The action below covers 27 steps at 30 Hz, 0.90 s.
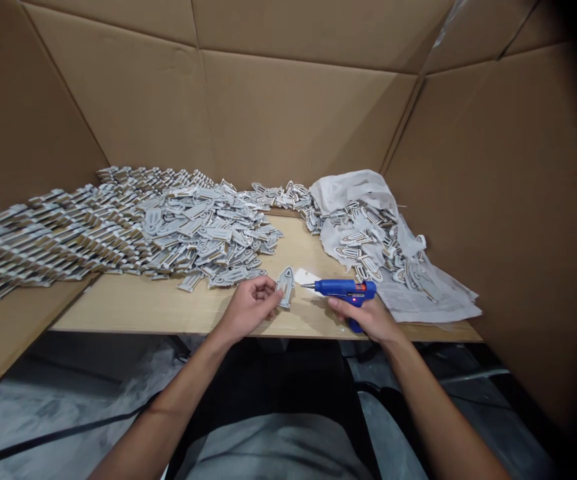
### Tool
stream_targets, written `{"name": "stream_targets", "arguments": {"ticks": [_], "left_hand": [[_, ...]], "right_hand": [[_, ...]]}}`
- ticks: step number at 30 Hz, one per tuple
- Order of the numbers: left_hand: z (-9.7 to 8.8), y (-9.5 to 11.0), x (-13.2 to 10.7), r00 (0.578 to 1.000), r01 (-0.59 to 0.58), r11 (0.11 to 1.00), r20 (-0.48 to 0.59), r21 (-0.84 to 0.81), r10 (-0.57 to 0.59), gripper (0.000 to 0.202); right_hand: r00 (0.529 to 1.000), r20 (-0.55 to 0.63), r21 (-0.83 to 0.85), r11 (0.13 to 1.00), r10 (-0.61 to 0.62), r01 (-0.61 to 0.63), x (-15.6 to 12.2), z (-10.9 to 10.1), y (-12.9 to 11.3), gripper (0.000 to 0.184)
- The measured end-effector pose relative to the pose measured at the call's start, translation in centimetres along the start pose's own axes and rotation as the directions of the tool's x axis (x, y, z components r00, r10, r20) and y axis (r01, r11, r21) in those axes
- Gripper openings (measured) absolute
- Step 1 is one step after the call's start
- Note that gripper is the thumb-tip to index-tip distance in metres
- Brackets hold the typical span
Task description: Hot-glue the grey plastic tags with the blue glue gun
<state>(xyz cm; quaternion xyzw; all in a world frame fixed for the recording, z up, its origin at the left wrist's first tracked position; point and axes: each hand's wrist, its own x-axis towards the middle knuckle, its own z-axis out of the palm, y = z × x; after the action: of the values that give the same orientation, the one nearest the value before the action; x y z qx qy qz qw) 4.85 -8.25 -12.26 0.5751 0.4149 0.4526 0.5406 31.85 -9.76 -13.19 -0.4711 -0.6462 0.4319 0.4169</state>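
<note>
Above the near edge of the table [143, 317], your left hand [248, 305] holds a grey piece [285, 288] in a narrow pinch. Your right hand [368, 319] is wrapped around a blue glue gun [341, 287], its nozzle [309, 286] pointing left, apparently just short of the piece. Farther off, loose pieces [213, 230] heap at left; more pieces [358, 241] lie at right on a white sheet [428, 305].

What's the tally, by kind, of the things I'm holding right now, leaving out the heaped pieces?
Grey piece, in the left hand: 1
Glue gun, in the right hand: 1
Total: 2
</note>
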Motion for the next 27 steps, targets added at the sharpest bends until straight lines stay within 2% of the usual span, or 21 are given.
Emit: {"name": "stream_targets", "arguments": {"ticks": [2, 6, 9, 17, 27], "left_hand": [[0.0, -0.1, 0.0, 1.0, 0.008, 1.0, -0.001, -0.001, -0.008, 0.043], [0.0, 0.0, 0.0, 1.0, 0.011, 1.0, -0.007, -0.008, -0.011, 0.044], [0.0, 0.1, 0.0, 1.0, 0.009, 1.0, -0.012, -0.016, -0.009, 0.044], [0.1, 0.3, 0.0, 1.0, 0.017, 1.0, -0.011, 0.008, -0.017, 0.039], [0.1, 0.0, 0.1, 1.0, 0.013, 1.0, -0.017, 0.017, -0.013, 0.04]], "right_hand": [[1.0, 0.007, 0.041, 0.999, 0.019, -0.02, -0.1, -0.1, 0.3, 0.041], [0.996, 0.069, 0.228, 0.971, 0.059, -0.073, -0.5, -0.4, 0.6, 0.038], [0.995, 0.09, 0.324, 0.944, 0.034, -0.061, -0.6, -0.4, 0.2, 0.043], [0.998, 0.06, 0.452, 0.892, -0.035, 0.004, -0.1, -0.3, -1.1, 0.048], [0.997, 0.066, 0.572, 0.82, -0.049, 0.002, -0.1, -0.5, -1.0, 0.038]]}}
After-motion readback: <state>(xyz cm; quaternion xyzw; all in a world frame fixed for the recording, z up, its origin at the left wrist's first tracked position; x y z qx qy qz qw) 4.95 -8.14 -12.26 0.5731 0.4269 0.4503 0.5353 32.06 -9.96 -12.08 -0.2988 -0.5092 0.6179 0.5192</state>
